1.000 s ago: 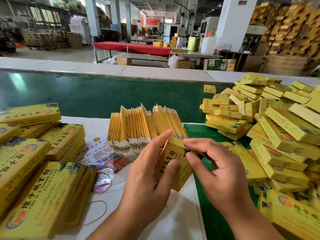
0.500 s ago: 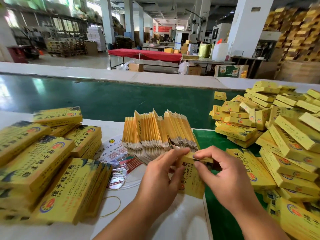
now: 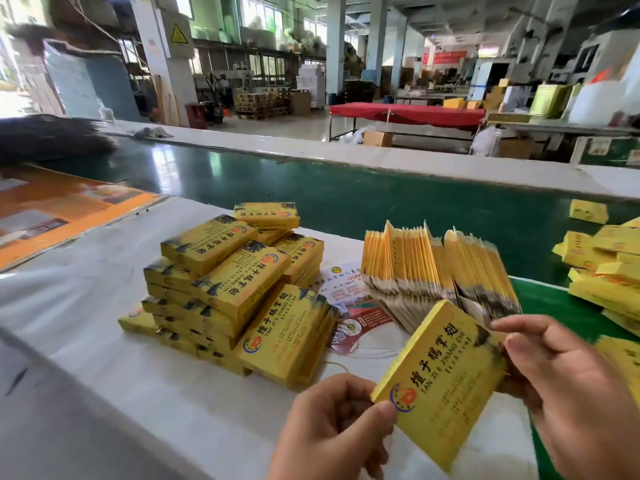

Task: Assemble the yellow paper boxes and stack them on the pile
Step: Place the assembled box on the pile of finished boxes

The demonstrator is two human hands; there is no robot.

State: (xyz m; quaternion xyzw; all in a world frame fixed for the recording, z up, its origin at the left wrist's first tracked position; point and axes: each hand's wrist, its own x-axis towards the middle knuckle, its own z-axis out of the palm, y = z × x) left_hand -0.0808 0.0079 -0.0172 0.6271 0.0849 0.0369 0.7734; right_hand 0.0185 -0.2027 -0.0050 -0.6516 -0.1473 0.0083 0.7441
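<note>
1. We are looking across a long green conveyor belt (image 3: 346,188) with pale side rails into a factory hall.
2. White pillars (image 3: 335,46) are rising from a pale, shiny floor (image 3: 294,124).
3. Daylight is streaming through tall windows (image 3: 263,15) at the back.
4. A red-covered table (image 3: 408,112) is standing beyond the belt, with cardboard cartons (image 3: 377,138) sitting beneath it.

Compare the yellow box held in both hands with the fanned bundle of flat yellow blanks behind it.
The held box is a single piece, opened into a box shape; the fanned blanks are many, still folded flat. The box is held off the table between the left hand and right hand; the blanks stand on edge on the table. Both are yellow.
</note>
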